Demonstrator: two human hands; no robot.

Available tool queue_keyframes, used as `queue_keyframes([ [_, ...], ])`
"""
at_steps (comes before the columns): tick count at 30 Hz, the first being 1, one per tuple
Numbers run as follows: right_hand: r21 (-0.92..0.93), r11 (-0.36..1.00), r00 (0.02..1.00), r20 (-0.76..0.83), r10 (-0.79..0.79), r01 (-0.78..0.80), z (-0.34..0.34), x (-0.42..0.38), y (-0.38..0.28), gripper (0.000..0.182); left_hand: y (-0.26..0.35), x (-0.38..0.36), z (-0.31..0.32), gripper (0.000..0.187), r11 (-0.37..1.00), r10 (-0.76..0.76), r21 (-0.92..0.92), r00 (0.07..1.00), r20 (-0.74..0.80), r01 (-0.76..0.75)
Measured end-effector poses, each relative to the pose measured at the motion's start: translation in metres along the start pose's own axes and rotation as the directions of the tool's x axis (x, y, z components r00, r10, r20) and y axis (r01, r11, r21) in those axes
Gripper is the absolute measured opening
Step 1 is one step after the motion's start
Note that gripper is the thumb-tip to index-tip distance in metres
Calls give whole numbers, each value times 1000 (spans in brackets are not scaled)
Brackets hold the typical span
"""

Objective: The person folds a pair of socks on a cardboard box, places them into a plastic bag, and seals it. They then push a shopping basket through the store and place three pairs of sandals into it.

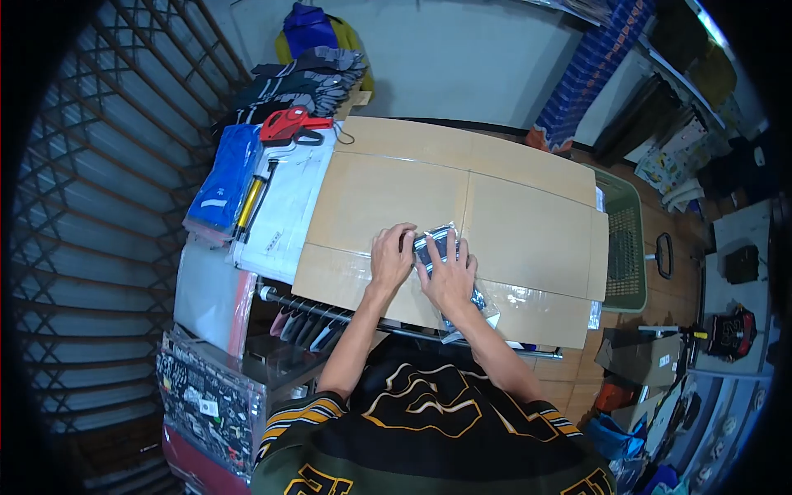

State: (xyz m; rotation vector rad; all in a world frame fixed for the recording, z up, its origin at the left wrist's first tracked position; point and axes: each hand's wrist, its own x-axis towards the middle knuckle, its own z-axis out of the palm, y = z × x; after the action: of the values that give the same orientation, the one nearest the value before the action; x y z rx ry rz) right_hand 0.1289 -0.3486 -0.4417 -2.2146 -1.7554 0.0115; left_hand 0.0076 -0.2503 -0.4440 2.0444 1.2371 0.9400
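Note:
A folded dark blue garment with white stripes, in a clear plastic bag (425, 255), lies on a flattened cardboard sheet (388, 194) in front of me. My left hand (392, 262) is at the bag's left edge, its fingers curled and close together with a dark bit showing at the fingertips. Over the striped cloth, my right hand (448, 280) rests palm down, fingers spread and flat. Loose clear plastic sticks out below my right wrist, and part of the garment is hidden under that hand.
Left of the cardboard are a red-and-black hand tool (289, 125), a blue packaged cloth (223, 186) and a yellow-and-black pump-like tube (251, 205). Gloves (309, 78) are piled behind. A green basket (624, 247) stands at right. A rail (318, 312) with hanging clothes runs below the front edge.

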Motion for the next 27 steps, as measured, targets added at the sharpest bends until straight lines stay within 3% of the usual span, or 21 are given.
queue_keyframes([
  [4, 52, 999, 1000, 6, -14, 14, -5, -1, 1, 64, 0, 0, 2, 21, 1000, -21, -17, 1000, -4, 21],
  [9, 222, 972, 996, -53, -68, 78, -11, -3, 10, 81, 2, -4, 4, 28, 987, -119, -107, 993, 0, 118],
  [12, 391, 913, 992, -72, -101, 122, -15, -8, 18, 94, 5, -21, 7, 32, 966, -229, -122, 973, 3, 228],
  [13, 441, 889, 992, -62, -108, 125, -17, -9, 20, 97, 20, -26, -4, 35, 927, -337, -149, 938, 75, 345],
  [16, 578, 798, 984, -57, -171, 172, -21, -14, 23, 103, 27, -51, -17, 33, 841, -486, -219, 869, 97, 494],
  [19, 676, 699, 960, -44, -277, 233, -29, -21, 21, 102, 17, -104, -16, 27, 725, -524, -547, 851, -42, 419],
  [20, 753, 639, 961, 29, -274, 159, -31, -26, 17, 102, 25, -123, -23, 26, 669, -566, -614, 822, -57, 418],
  [22, 856, 517, 935, 192, -298, -11, -34, -37, 7, 102, 43, -161, -41, 25, 560, -640, -721, 765, -64, 408],
  [24, 922, 384, 907, 195, -373, -40, -37, -46, -14, 105, 54, -202, -55, 28, 489, -682, -815, 719, -133, 312],
  [26, 948, 279, 854, 270, -445, -154, -56, -58, -41, 107, 66, -241, -70, 25, 514, -699, -828, 670, -252, 225],
  [27, 955, 270, 820, 251, -514, -123, -59, -62, -52, 111, 73, -260, -78, 24, 532, -710, -822, 635, -303, 203],
])
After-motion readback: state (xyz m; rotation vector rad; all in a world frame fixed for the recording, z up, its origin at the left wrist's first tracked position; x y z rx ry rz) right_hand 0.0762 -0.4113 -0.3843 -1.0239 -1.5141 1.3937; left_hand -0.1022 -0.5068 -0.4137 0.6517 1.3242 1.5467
